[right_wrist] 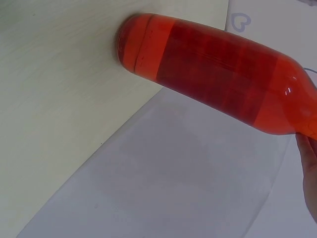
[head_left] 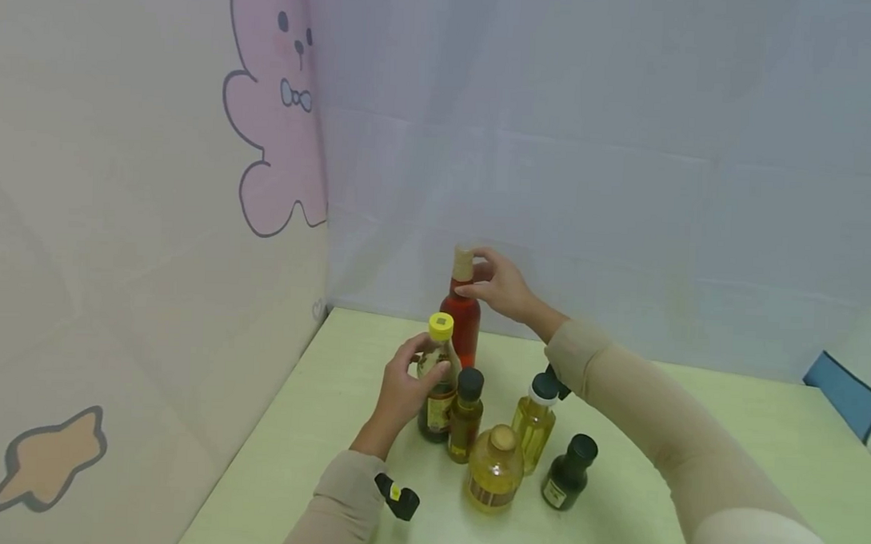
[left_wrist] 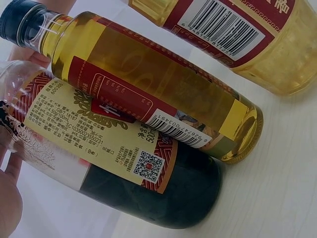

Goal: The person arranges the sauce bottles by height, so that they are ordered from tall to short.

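At the back of the group, a tall red bottle (head_left: 466,325) with a pale capped top stands upright. My right hand (head_left: 503,289) holds it at the neck between thumb and fingers. In the right wrist view the red bottle (right_wrist: 213,74) has its base at the tabletop, and only part of the hand (right_wrist: 310,173) shows. My left hand (head_left: 405,389) grips the upper body of a yellow-capped bottle of dark liquid (head_left: 438,412). The left wrist view shows the label of this bottle of dark liquid (left_wrist: 94,134), with fingers (left_wrist: 10,198) at the left edge.
Right of the left hand stand a slim black-capped oil bottle (head_left: 464,429), a round yellow bottle (head_left: 496,474), a taller oil bottle (head_left: 533,427) and a small dark bottle (head_left: 565,478). The pale table (head_left: 718,442) meets a curtain (head_left: 598,166) behind and a printed wall covering (head_left: 121,213) at left.
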{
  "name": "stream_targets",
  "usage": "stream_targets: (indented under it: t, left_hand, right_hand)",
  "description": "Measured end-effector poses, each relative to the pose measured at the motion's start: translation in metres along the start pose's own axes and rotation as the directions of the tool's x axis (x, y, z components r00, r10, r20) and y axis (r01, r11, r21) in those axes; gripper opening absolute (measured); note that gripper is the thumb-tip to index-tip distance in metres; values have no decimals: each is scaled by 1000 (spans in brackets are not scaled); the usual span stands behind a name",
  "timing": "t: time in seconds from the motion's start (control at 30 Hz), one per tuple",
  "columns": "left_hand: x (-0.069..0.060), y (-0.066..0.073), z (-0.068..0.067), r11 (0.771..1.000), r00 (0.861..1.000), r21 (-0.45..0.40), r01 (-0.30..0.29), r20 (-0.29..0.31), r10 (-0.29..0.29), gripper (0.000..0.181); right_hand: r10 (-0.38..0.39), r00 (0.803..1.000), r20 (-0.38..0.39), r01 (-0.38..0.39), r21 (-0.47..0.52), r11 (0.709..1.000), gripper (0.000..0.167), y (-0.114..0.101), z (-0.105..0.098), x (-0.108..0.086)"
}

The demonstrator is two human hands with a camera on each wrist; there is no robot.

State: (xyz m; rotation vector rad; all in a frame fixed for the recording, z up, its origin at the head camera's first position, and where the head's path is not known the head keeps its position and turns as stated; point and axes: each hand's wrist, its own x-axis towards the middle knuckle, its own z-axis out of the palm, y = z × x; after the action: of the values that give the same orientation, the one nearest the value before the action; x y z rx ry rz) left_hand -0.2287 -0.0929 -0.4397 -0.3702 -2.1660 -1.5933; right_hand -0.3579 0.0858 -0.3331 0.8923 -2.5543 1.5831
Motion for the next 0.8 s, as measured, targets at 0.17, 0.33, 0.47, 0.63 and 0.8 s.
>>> stream_targets:
  t: [0.17, 0.33, 0.47, 0.63, 0.8]
  left_hand:
    - [-2, -1, -2, 1000, 1000, -1, 12, -5, -12, 47]
    - [-3, -1, -3, 1000, 1000, 5, 9, -6, -9, 47]
    - [-4, 0, -3, 1000, 1000, 4, 4, -2, -4, 47]
    - [-5, 1, -4, 1000, 1000, 5, 18, 1, -18, 47]
    - [-6, 3, -6, 999, 999, -3, 40, 9, -40, 47]
  right_hand:
    - [6, 1000, 4, -6, 4, 1000, 54, -3, 7, 5]
    - [-7, 1000, 11, 7, 10, 1000, 55, -2, 13, 10]
    - [-4, 1000, 10, 4, 24, 1000, 56, -2, 18, 11]
    - [12, 1000, 9, -12, 40, 999, 57, -4, 23, 14]
    - [17, 1000, 13, -18, 39, 999, 58, -4, 26, 18]
